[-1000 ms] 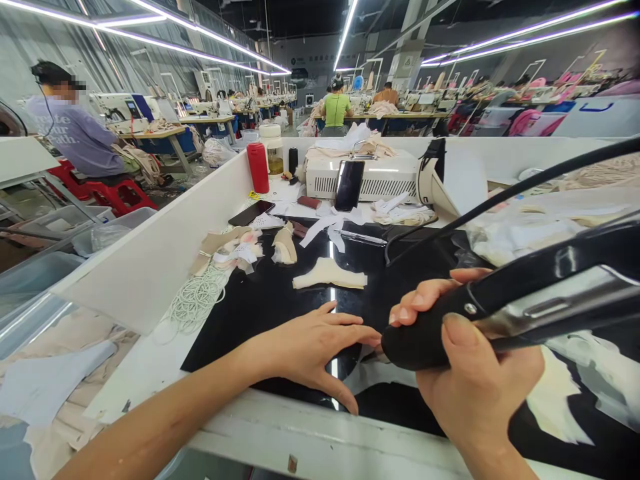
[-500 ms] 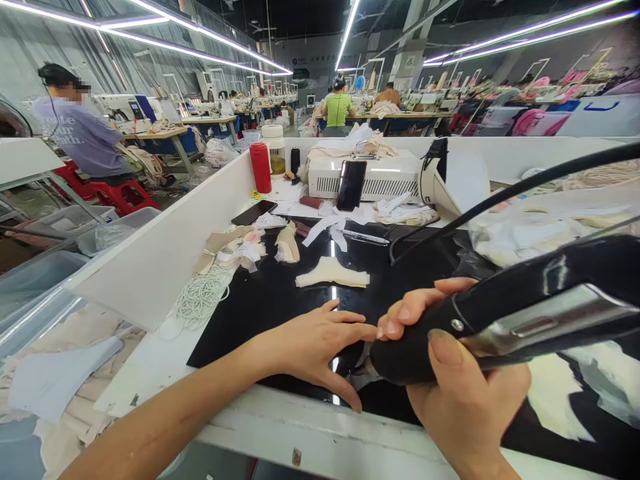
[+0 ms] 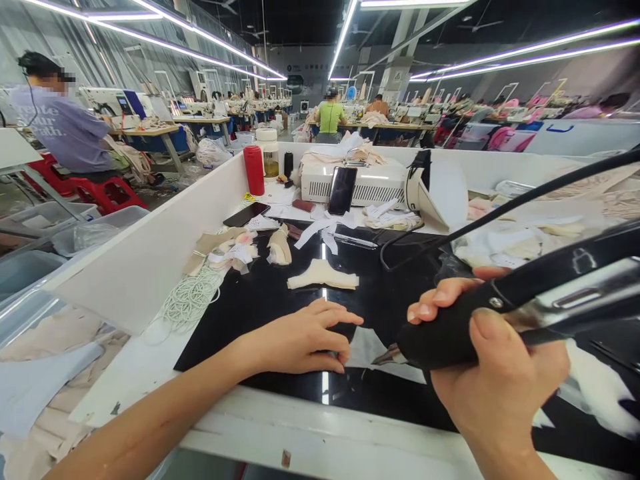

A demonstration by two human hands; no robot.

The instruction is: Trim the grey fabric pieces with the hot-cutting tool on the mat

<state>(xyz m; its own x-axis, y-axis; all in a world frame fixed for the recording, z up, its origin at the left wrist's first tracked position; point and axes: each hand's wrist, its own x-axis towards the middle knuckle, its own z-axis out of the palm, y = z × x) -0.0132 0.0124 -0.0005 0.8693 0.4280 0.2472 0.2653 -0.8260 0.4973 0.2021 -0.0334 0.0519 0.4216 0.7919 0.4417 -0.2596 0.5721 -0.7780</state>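
Observation:
My right hand (image 3: 500, 373) is wrapped around a thick black corded hand tool (image 3: 450, 330) with a metal lever along its side. The tool's pointed metal tip (image 3: 390, 355) rests over a thin whitish sheet piece (image 3: 363, 347) on the black board. Part of that piece is hidden beneath the tool. My left hand (image 3: 310, 337) lies palm down on the board, fingers apart and slightly bent, with fingertips at the sheet's left edge. It holds nothing that I can see. Beyond it lies a cream shaped pad (image 3: 323, 275).
Bundled fabric scraps (image 3: 227, 250) and a coil of pale cord (image 3: 190, 297) lie at left. A phone (image 3: 343, 190) leans on a white machine (image 3: 373, 177) near a red bottle (image 3: 253, 171). The tool's black cable (image 3: 500, 212) arches at right. A person (image 3: 63, 127) sits far left.
My right hand and the tool have moved right, baring the tip and the thin sheet. The left hand has shifted slightly left and its fingers have bent more.

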